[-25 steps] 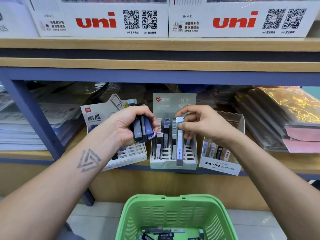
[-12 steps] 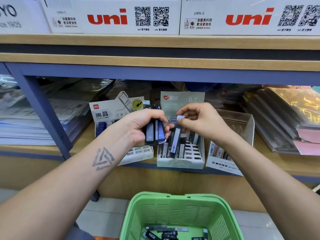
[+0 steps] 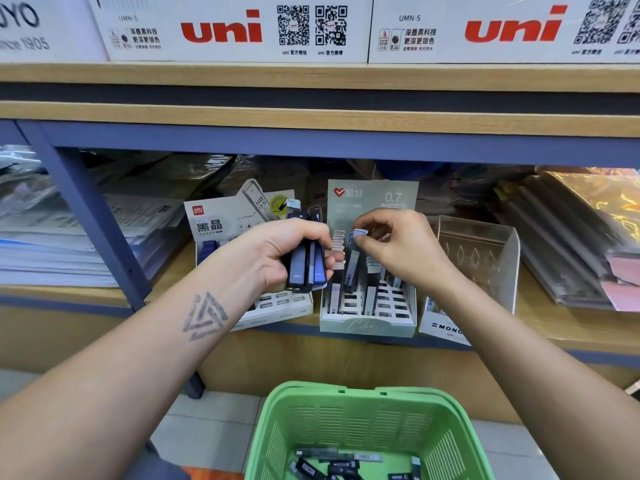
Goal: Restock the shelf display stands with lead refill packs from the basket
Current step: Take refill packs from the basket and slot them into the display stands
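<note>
head view, shelf at mid height. left hand (image 3: 277, 252) is curled round a bundle of slim dark grey and blue lead refill packs (image 3: 306, 266), held upright in front of the white deli cardboard display stand (image 3: 242, 223) at centre left; the bundle's top ends stick up above the fist. right hand (image 3: 391, 244) pinches the top end of a single slim grey refill pack (image 3: 354, 263) between thumb and forefinger; the pack leans over the slotted rows of the pale green 0.7 cardboard display stand (image 3: 369, 322), just right of the deli stand, its lower end down among the packs already seated there. cannot tell whether that lower end sits in a slot. several slots at the near end of the green stand show open. to the right, just beside the green stand, a clear plastic mono display box (image 3: 478, 258) holds a few packs at its near left corner. stacks of wrapped paper goods (image 3: 571, 237) lie far right on the same wooden shelf board (image 3: 554, 323); flat document stacks (image 3: 52, 251) lie far left past the blue metal upright (image 3: 93, 223). white uni cartons (image 3: 228, 29) stand on the shelf above. near the bottom edge, a green plastic slatted basket (image 3: 363, 420) sits below the hands, with more dark refill packs (image 3: 332, 464) loose on its floor.
</note>
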The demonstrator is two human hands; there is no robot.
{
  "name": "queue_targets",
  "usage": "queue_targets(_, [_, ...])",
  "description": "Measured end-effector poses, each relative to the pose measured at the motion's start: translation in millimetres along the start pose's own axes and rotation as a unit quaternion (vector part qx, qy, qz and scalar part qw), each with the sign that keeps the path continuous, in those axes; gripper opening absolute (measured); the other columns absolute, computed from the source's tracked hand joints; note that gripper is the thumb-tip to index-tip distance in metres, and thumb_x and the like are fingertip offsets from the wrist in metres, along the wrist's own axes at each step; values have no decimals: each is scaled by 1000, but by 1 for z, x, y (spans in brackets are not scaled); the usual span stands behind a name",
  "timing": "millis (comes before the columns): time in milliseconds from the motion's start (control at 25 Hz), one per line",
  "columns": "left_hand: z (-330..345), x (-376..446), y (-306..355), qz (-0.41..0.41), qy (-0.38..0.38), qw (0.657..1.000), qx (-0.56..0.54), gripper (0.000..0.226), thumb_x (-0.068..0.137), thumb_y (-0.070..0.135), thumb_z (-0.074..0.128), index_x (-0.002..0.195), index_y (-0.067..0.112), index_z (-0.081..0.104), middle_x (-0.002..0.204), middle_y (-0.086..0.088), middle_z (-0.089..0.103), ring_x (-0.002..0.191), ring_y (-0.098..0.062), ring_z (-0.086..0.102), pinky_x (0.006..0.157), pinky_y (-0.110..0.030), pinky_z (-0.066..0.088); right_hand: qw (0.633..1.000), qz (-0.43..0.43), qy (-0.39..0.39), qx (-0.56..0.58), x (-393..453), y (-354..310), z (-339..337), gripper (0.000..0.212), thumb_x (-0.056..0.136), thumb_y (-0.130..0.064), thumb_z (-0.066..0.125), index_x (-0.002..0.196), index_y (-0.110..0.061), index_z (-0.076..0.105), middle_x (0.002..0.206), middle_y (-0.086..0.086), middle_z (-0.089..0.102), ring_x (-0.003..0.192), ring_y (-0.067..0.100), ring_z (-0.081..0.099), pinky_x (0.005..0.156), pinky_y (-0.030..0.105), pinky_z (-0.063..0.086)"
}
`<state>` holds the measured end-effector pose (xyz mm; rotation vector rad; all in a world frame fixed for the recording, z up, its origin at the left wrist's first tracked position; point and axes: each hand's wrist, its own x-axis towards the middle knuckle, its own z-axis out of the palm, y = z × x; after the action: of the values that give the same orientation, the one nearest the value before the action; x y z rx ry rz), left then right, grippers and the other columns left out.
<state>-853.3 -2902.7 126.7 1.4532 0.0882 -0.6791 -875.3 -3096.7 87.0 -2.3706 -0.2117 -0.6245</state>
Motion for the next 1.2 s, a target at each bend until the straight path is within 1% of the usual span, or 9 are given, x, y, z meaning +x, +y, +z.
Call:
queue_targets(160, [-1, 0, 0, 2, -2, 1000, 6, 15, 86, -5, 57, 73, 2, 58, 119, -32, 66, 63, -21, 59, 68, -37, 53, 999, -2, -32, -7, 0, -1, 0, 12, 91, -18, 73, 101, -21, 77, 92, -8, 74, 82, 2, 66, 77, 20, 53])
queue_targets(320, [-2, 2, 0, 4, -3, 1000, 7, 33, 87, -5, 56, 55, 2, 64, 120, -32, 65, 60, -20, 59, 67, -37, 53, 999, 2, -41, -14, 0, -3, -5, 13, 91, -15, 72, 102, -20, 78, 91, -12, 70, 86, -1, 63, 78, 15, 48])
queue_targets(400, [-2, 1, 0, 4, -6, 1000, 7, 28, 87, -5, 56, 61, 2, 62, 119, -32, 66, 59, -20, 59, 66, -36, 53, 999, 2, -44, -20, -1, -2, -3, 15, 92, -15, 72, 106, -19, 78, 93, -12, 70, 86, 0, 63, 79, 14, 48])
queue_targets(520, [-3, 3, -1, 7, -5, 1000, 11, 44, 87, -4, 56, 45, 5, 64, 113, -31, 68, 58, -20, 60, 63, -35, 54, 998, -14, -47, -40, -3, -1, 2, 22, 91, -16, 73, 112, -21, 74, 98, -9, 72, 87, 8, 65, 83, 25, 54])
queue_targets(640, [-3, 4, -1, 7, -5, 1000, 11, 44, 87, -4, 56, 45, 5, 63, 108, -29, 68, 56, -20, 61, 60, -35, 54, 993, -38, -61, -97, -3, 0, 5, 11, 91, -21, 71, 102, -23, 74, 96, -6, 70, 88, 14, 64, 79, 36, 56])
queue_targets(880, [-3, 2, -2, 9, -5, 1000, 11, 39, 87, -5, 56, 50, 3, 65, 107, -29, 67, 58, -20, 60, 63, -35, 54, 986, -67, -54, -142, -4, -5, 2, 12, 89, -24, 65, 90, -19, 76, 96, -7, 62, 85, 15, 56, 69, 35, 50])
queue_targets(960, [-4, 2, -3, 12, -8, 1000, 11, 46, 86, -4, 56, 42, 6, 65, 113, -31, 67, 59, -19, 59, 66, -36, 54, 986, -62, -64, -142, -5, -6, 1, 10, 89, -24, 65, 88, -18, 73, 94, -7, 60, 83, 16, 55, 69, 39, 52])
queue_targets(1080, [-3, 1, -2, 15, -9, 1000, 8, 48, 86, -4, 57, 40, 5, 65, 119, -31, 66, 61, -19, 59, 69, -36, 54, 987, -54, -72, -132, -5, -6, -2, 11, 89, -23, 65, 91, -18, 75, 95, -7, 61, 84, 17, 57, 72, 42, 53])
queue_targets(1200, [-1, 0, 1, 10, -13, 1000, -17, 45, 85, -5, 57, 42, 4, 67, 101, -26, 70, 61, -19, 60, 67, -35, 56, 982, -63, -78, -158, -9, -7, -4, 18, 91, -21, 63, 102, -19, 77, 100, -7, 62, 89, 17, 59, 74, 41, 54])
